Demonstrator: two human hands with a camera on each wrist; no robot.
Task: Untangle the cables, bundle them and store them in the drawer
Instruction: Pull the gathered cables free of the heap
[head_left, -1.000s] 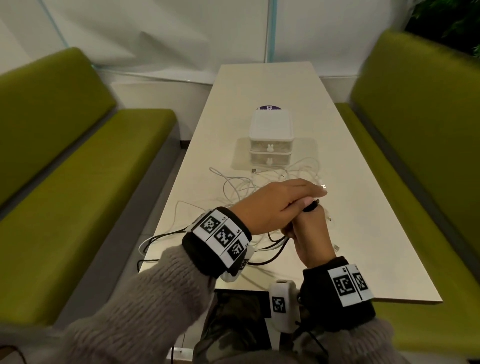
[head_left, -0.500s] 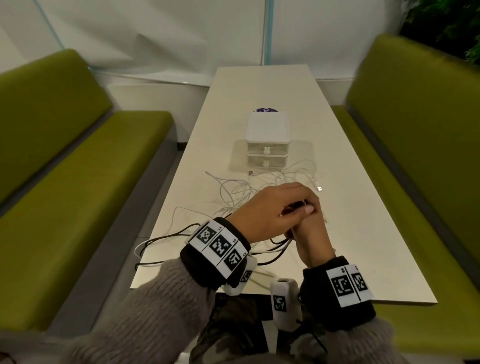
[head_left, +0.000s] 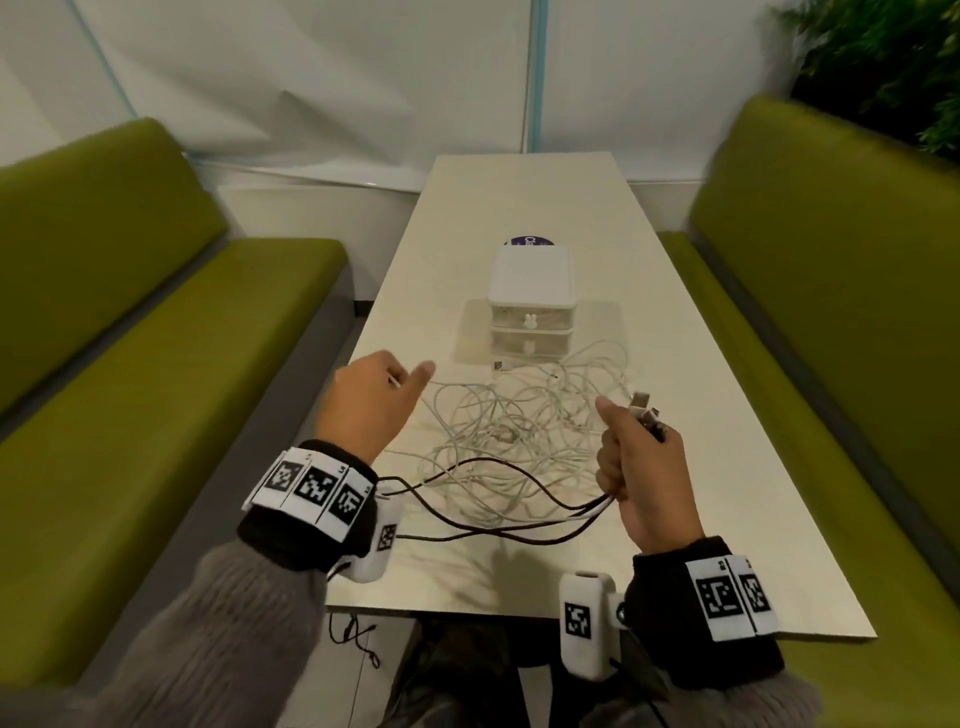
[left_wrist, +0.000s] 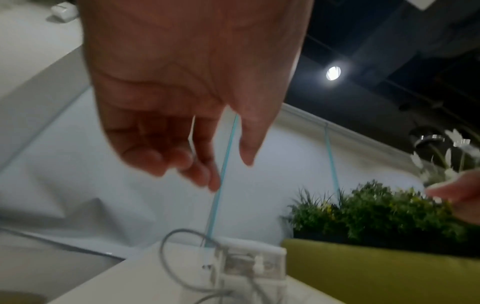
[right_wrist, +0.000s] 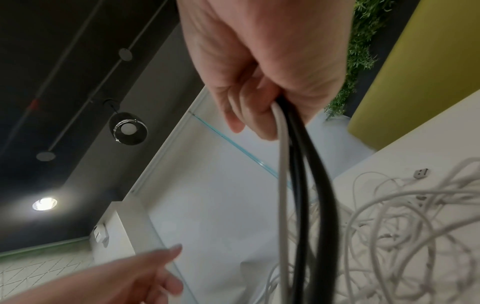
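A tangle of white cables (head_left: 519, 415) lies on the pale table (head_left: 701, 493) in front of a small white two-drawer unit (head_left: 531, 291), both drawers closed. My right hand (head_left: 631, 441) grips a bunch of cable ends, with plugs (head_left: 644, 408) sticking out above the fist. Black cables (head_left: 493, 467) and a white one trail from under it to the left. The right wrist view shows the fist (right_wrist: 259, 82) closed round the black cables (right_wrist: 311, 185) and a white cable (right_wrist: 283, 185). My left hand (head_left: 405, 379) hovers left of the tangle, fingers loosely curled and holding nothing (left_wrist: 207, 156).
Green benches (head_left: 156, 415) run along both sides of the table, and plants (head_left: 883, 62) stand at the back right. A purple sticker (head_left: 530, 241) lies behind the drawer unit. Black cable loops hang over the table's near left edge (head_left: 358, 639).
My hands were clasped together over the cables at the table's middle. They have parted: the left hand let go and moved left, while the right moved right, still gripping the cable ends.
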